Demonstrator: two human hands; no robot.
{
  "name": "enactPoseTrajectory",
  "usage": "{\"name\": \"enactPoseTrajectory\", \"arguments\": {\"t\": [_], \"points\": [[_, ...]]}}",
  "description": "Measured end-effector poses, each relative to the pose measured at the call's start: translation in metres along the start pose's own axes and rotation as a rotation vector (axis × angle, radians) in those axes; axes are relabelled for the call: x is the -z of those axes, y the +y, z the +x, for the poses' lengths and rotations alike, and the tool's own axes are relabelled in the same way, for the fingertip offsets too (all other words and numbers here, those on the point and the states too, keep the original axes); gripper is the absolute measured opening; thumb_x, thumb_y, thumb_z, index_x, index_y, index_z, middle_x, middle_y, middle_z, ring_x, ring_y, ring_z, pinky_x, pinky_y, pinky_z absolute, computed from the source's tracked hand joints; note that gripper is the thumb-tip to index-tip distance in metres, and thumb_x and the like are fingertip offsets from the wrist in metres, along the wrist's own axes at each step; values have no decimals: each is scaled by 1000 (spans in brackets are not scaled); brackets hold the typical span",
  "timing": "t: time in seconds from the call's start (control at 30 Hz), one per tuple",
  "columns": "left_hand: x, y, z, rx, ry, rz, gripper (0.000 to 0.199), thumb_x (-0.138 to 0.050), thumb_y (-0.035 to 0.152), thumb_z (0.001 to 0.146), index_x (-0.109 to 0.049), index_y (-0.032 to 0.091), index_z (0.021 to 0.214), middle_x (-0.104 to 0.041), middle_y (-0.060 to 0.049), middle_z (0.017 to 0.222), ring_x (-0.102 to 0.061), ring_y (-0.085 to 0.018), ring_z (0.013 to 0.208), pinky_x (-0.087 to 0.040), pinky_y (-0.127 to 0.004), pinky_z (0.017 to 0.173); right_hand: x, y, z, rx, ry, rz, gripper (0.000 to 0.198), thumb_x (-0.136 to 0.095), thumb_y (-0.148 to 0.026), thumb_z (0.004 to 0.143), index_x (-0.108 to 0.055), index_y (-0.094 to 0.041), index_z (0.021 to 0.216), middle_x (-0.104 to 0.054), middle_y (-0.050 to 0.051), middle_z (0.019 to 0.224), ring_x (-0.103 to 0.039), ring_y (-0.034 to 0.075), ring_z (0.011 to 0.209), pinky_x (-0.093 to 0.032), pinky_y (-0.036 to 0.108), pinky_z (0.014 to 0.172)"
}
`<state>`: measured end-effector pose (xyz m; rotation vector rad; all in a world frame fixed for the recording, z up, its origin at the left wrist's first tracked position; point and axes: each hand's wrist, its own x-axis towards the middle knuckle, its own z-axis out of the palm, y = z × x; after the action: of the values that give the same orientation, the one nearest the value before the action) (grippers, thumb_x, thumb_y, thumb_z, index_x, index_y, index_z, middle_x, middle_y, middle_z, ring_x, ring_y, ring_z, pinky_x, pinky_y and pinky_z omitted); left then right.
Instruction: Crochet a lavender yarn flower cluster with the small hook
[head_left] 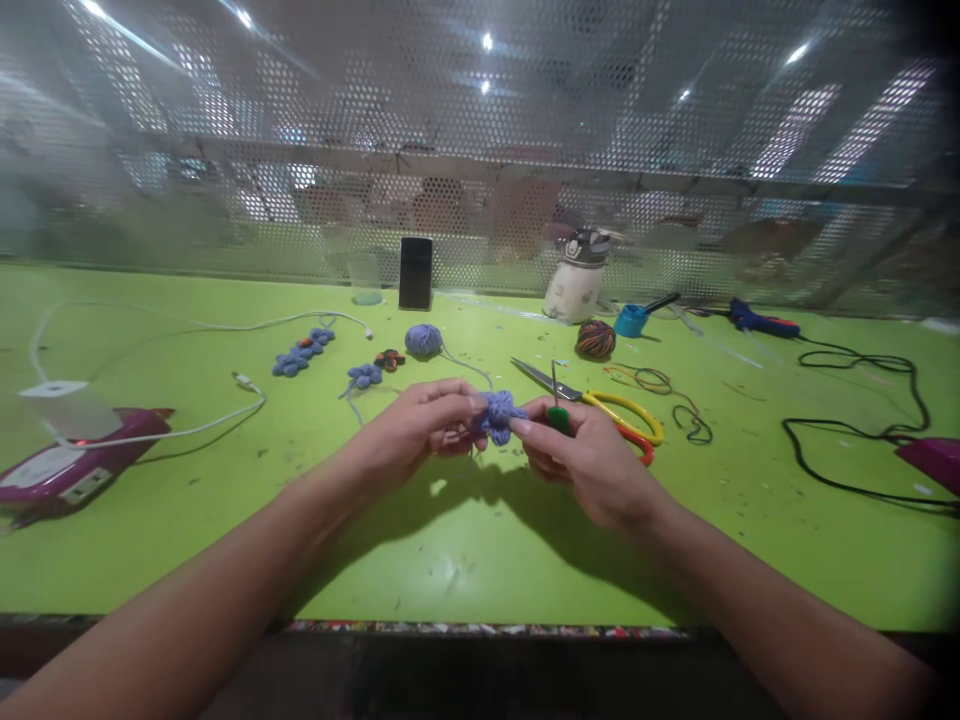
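Observation:
A purple crochet flower (499, 416) is held up over the table, pinched between both hands. My left hand (442, 415) is closed on its left edge. My right hand (581, 455) grips its right edge, thumb in front. A green-handled crochet hook (557, 415) is tucked in the same right hand, its thin metal shaft pointing up. Yarn runs from the flower back to a purple yarn ball (424, 340). Just beyond the right hand lie scissors (622, 412) with yellow and red handles.
Crochet flowers (304, 352) lie at left, near a purple power strip (97, 455) with white cables. Behind stand a phone (415, 273), a pale jar (576, 280) and a multicoloured yarn ball (596, 340). At right are a glue gun (763, 320) and black cord (847, 480).

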<state>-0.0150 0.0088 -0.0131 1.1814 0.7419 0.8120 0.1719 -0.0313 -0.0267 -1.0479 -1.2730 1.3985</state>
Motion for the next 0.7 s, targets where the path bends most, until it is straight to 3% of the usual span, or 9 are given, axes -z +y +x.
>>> {"name": "enactPoseTrajectory", "arguments": {"t": [0.37,0.47,0.6,0.7], "points": [[-1,1,1,3,8,87,22,-68,33,78,-64,12,72,-57,0,66,-43,-9,58,-29,-26,57,2,4,1,104,38,-211,21,-70,-37,79,-64,-17,83,-40,-6,56,-32,9,50,-22,26,48],[-1,2,0,-28,13,138,23,-68,35,78,-64,13,72,-54,1,64,-40,-9,57,-26,-26,57,3,2,-2,133,43,-93,21,-69,-30,79,-65,-17,94,-41,-6,59,-31,8,49,-21,26,47],[-2,3,-1,-43,47,155,24,-70,37,78,-65,13,75,-55,1,67,-40,-9,59,-27,-26,57,2,-4,-2,219,158,18,20,-66,-23,78,-64,-16,96,-36,-9,54,-27,8,47,-21,26,47],[-1,3,0,-34,67,89,23,-73,35,74,-64,14,73,-56,0,68,-44,-10,62,-30,-25,60,0,-5,1,104,163,66,23,-71,-25,75,-61,-16,94,-34,-10,49,-23,7,45,-17,25,45]]}}
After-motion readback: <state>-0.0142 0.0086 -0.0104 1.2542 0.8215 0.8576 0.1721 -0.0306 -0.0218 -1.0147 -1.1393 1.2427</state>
